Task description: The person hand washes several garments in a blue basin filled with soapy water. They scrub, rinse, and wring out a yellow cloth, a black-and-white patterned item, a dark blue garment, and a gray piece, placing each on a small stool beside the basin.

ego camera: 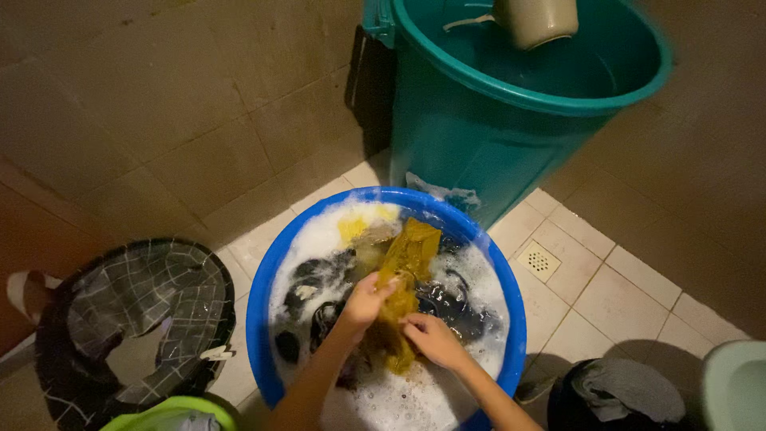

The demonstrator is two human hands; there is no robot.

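A blue basin full of white suds and dark clothes stands on the tiled floor. Over its middle lies a wet mustard-yellow cloth, stretched away from me. My left hand is closed on the cloth's left side. My right hand grips its lower part, just beside the left hand. Both forearms come in from the bottom edge. Dark garments poke through the foam around the hands.
A big teal bin of water with a beige dipper floating in it stands behind the basin. A black checked laundry basket is at the left, a floor drain at the right, a dark bucket with grey cloth at bottom right.
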